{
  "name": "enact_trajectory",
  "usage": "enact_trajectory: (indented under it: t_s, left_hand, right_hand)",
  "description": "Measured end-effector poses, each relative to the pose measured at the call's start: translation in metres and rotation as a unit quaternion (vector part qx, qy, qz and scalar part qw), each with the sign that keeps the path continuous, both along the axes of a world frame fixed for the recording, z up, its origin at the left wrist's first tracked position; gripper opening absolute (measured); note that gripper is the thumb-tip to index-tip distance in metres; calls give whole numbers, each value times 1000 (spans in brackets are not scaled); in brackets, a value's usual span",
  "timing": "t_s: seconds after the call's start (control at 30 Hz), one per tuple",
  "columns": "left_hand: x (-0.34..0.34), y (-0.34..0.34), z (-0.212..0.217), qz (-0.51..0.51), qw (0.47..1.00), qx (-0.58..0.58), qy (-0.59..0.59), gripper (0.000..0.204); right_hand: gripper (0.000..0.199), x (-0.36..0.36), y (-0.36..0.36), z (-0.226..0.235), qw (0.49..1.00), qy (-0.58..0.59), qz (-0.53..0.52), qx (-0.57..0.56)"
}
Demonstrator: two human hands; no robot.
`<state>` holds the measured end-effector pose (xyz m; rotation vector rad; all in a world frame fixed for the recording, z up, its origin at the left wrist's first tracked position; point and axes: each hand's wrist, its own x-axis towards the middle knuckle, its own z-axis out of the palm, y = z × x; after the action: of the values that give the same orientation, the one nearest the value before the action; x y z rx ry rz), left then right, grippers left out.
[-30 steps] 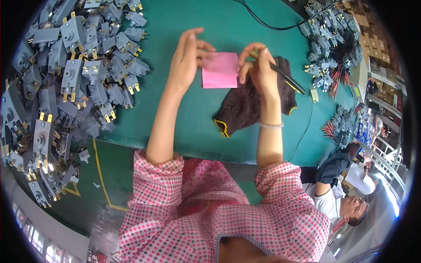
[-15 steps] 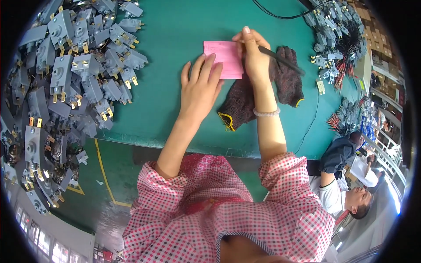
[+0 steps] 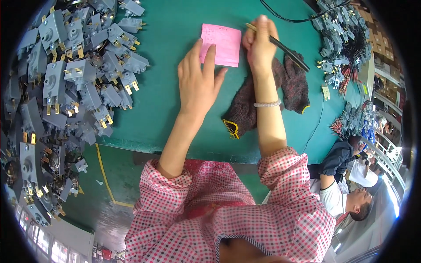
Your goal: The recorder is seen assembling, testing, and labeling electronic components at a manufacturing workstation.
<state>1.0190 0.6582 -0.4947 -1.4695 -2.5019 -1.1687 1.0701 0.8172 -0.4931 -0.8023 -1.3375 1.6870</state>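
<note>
A pink slip of paper with faint print lies on the green table. My left hand rests at its lower left edge, fingers stretched out and apart, fingertips on the paper. Just right of the slip, my right hand is closed round a black pen. The pen's gold tip points up and left, off the paper. Beneath and beside my right forearm lies a pair of dark knitted gloves with yellow-edged cuffs.
Grey switch-like parts with brass terminals are heaped along the left side. More such parts with red and black wires lie at the far right. A black cable crosses the back. A person is at the right.
The pink slip has shifted away from me. My right hand has lifted off the slip's right edge and moved farther and right with the pen. My left fingers have spread.
</note>
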Motion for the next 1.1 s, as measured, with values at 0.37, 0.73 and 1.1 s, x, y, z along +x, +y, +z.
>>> enact_trajectory:
  t_s: [0.37, 0.73, 1.1]
  left_hand:
    - [-56, 42, 20, -103, 990, -99, 23, 48]
    - [-139, 113, 15, -3, 999, -44, 25, 12]
    - [-278, 249, 129, 140, 969, 166, 122, 20]
  right_hand:
    - [25, 37, -67, 15, 864, -391, -24, 316]
    - [31, 28, -72, 7, 825, -359, -31, 434]
    - [42, 31, -66, 15, 826, -369, 0, 427]
